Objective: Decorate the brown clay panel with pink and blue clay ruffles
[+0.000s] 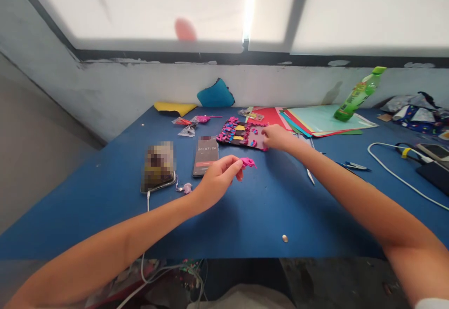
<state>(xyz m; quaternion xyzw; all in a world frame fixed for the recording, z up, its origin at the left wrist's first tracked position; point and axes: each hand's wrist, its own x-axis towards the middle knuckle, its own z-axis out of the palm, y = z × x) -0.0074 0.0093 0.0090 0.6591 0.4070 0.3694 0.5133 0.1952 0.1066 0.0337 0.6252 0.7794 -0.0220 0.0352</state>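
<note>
My left hand (221, 178) pinches a crumpled bright pink piece (248, 162) between thumb and fingertips, above the table; I cannot make out its material. My right hand (277, 136) reaches to the right end of a dark-edged panel (258, 136) lying flat. Its fingers are bent together there, and whatever they hold is hidden. Pink, blue and black bits (231, 132) crowd the panel's left part, beside yellow patches (240, 132); a pinkish-grey area with a few small pink-and-blue bits lies at the right. Left of the panel, a phone (200, 159) shows a running timer.
On the blue table (252, 220) lie a second phone (157, 171) on a white cable, small plastic packets (187, 130), coloured sheets (315, 118) and pens (354, 166). A green bottle (356, 97) stands at back right. A small shiny disc (285, 238) lies near the front edge.
</note>
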